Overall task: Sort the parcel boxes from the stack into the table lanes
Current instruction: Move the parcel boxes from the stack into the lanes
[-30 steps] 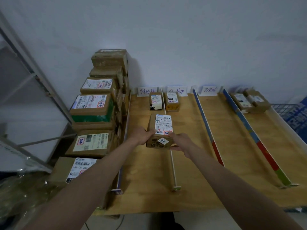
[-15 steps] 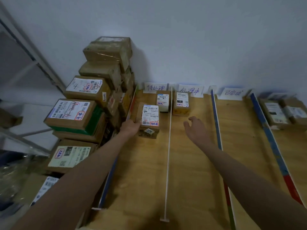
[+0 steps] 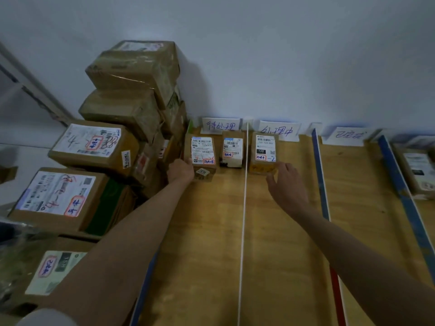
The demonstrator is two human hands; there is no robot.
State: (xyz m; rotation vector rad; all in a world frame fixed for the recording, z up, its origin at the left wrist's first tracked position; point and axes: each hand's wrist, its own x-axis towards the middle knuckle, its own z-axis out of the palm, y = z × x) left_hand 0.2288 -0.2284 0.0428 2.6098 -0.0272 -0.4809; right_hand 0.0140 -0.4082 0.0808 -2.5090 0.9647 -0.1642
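Three small cardboard parcels at far end of wooden table (image 3: 211, 231). Left lane: long brown box (image 3: 203, 154) with white label, beside squat box (image 3: 231, 150). Thin white divider (image 3: 243, 208) between lanes. Middle lane: yellowish box (image 3: 264, 152). Left hand (image 3: 181, 170) rests against long box's near left corner — whether fingers curl round it, cannot tell. Right hand (image 3: 286, 184) relaxed, fingers spread, holding nothing, fingertips just beside yellowish box. Stack of taped brown parcels (image 3: 113, 142) left of table — glossy tape, crumpled wrap.
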